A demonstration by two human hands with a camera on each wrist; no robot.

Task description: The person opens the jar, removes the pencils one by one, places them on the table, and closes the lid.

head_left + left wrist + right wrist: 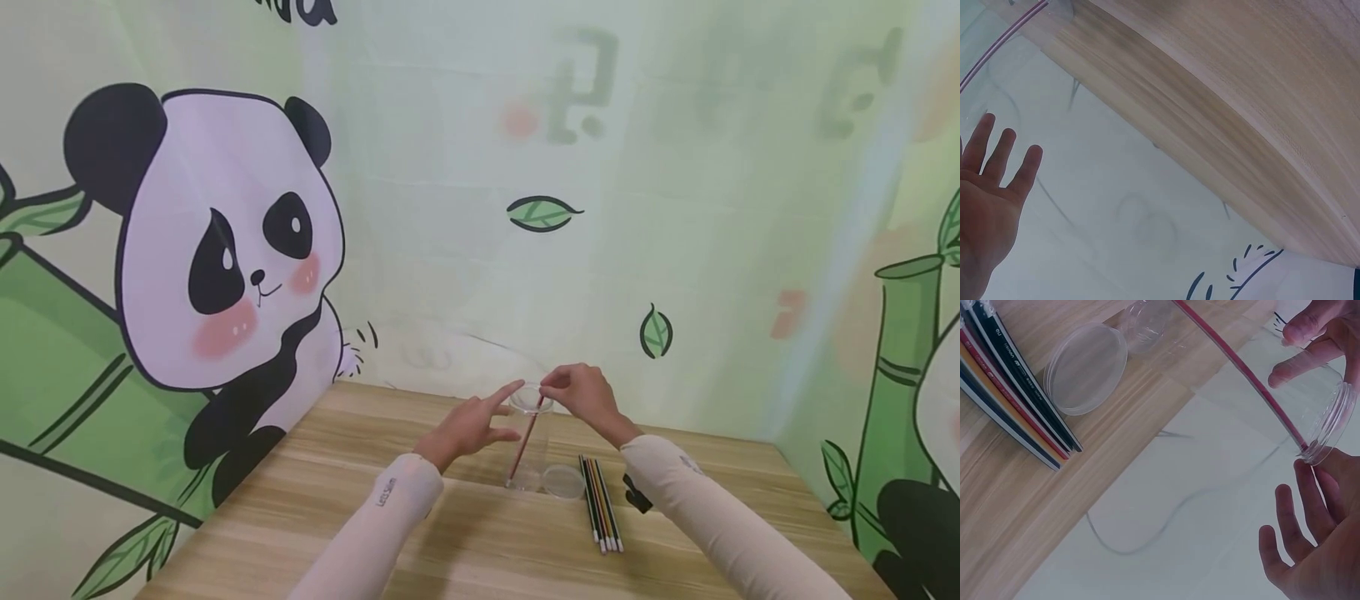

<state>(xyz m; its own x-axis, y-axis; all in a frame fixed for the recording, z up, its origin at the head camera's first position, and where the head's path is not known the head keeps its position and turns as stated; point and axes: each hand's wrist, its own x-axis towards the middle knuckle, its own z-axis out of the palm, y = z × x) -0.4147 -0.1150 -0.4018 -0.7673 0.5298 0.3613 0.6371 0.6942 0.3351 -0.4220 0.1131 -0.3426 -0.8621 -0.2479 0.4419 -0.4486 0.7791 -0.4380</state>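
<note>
A tall clear plastic jar (534,454) stands upright on the table, with a red pencil (527,437) slanting from its lower left up to the right side of the mouth. My right hand (588,393) pinches with thumb and forefinger at the pencil's upper end, right at the rim; its other fingers stretch out loosely in the right wrist view. At the jar's left side is my left hand (468,429), forefinger extended to the rim and thumb beside the wall. Three of its fingers show spread and fairly straight in the left wrist view.
Right of the jar lies a round clear lid (562,482). Beside it is a row of several pencils (600,504) in black, red and yellow. A printed panda curtain (450,275) hangs behind the wooden table (360,467), close to its back edge.
</note>
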